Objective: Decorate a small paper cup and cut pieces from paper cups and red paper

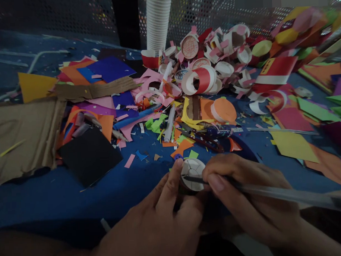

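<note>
A small round white paper cup bottom (pixel 193 172) with dark drawn lines lies near the table's front edge. My left hand (pixel 162 221) grips it, the index finger at its upper left rim and the thumb below, partly hidden. My right hand (pixel 252 199) pinches a pen (pixel 262 190) with a clear barrel and dark grip; its tip touches the white face. A small purple piece (pixel 177 156) sits just beyond my left fingertip. Scissors with dark red handles (pixel 211 141) lie past the cup bottom, beside a dark blue tube (pixel 215 131).
Cut paper cup rings (pixel 199 80) and drawn-on cup bottoms are heaped at the back around a stack of white cups (pixel 158 24). Cardboard (pixel 22 137) and a black sheet (pixel 90 156) lie left. Coloured paper (pixel 296 146) spreads right. A perforated metal panel (pixel 200 11) stands behind.
</note>
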Tool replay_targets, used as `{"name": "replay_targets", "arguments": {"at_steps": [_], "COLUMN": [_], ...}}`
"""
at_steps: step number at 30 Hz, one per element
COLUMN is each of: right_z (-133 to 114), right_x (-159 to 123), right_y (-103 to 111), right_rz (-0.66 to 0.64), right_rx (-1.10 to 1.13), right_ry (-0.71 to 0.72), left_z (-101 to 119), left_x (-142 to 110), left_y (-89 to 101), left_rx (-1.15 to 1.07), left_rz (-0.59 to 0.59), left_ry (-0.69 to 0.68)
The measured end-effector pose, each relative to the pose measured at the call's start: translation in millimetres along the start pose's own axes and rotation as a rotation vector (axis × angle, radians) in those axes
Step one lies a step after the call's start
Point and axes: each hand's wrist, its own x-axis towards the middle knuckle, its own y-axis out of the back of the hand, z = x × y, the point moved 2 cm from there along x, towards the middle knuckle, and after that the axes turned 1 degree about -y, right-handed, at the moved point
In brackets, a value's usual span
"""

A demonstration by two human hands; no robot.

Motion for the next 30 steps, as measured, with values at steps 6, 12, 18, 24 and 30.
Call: {"name": "replay_targets", "arguments": {"at_steps": [6, 12, 18, 24, 30], "right_z": [1.5, 4.4, 2.3, 3.4, 1.5], "right_x": [-0.6, -0.4, 0.7, -0.8, 0.8], "right_y": [2.0, 4.1, 2.5, 2.3, 2.3], "right_rz": [-0.004, 0.010, 0.016, 0.043, 0.017], "right_rx": [0.014, -0.020, 0.010, -0.019, 0.001], "right_ry": [0.007, -0.014, -0.013, -0.023, -0.002], "left_z": [1.0, -0.7, -1.2, 1.7, 1.5], "left_x": [0.2, -1.9, 0.5, 0.0, 1.8], "left_y": [0.2, 3.7, 6.2, 2.0, 2.9], "left_rx": [-0.004, -0.073, -0.077, -0.059, -0.047], "left_rz": [0.006, 0.008, -0.020, 0.002, -0.016], "left_ry": [-0.007, 0.038, 0.016, 0.016, -0.001]}}
